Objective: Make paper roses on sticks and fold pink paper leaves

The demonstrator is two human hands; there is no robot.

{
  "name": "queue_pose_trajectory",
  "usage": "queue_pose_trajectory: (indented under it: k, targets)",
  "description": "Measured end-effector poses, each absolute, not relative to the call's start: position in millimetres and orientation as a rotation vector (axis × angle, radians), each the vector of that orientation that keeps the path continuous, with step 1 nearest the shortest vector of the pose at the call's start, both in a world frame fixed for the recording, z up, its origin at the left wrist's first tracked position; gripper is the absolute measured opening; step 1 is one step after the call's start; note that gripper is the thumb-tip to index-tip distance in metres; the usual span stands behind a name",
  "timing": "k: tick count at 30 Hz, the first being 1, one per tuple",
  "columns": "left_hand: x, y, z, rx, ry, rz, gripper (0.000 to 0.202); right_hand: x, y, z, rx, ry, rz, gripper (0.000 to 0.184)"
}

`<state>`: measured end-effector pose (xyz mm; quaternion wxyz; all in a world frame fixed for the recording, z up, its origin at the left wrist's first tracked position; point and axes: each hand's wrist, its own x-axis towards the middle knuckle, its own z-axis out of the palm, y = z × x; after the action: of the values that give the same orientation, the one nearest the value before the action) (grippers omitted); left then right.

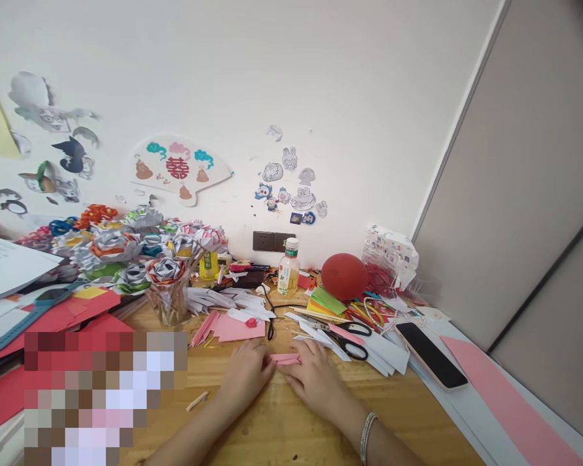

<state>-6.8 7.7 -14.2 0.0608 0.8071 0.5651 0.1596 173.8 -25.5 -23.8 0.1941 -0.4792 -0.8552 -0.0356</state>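
A narrow folded strip of pink paper [285,358] lies at the middle of the wooden table, between my two hands. My left hand [247,367] rests on the table with its fingers closed at the strip's left end. At the right end, the bent fingers of my right hand [315,375] press on the paper, its thumb on the near side. Part of the strip is hidden under the fingers. Just beyond are pink paper sheets [240,327] to the left and black-handled scissors [352,338] on white paper pieces to the right.
A drink bottle [288,272] stands near the wall, with a red balloon [344,276] to its right. Paper flowers [168,270] fill a cup at the left. A phone [431,355] lies at the right, and a blue watch [32,314] on red paper at the left.
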Motion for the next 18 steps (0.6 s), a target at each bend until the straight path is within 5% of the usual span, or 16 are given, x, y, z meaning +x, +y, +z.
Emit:
queue_pose_trajectory:
  k: [18]
  targets:
    - [-17,9,-12,2.314,1.747,0.541,0.012,208,-28,-15,-1.281,-2.371,0.11,0.024]
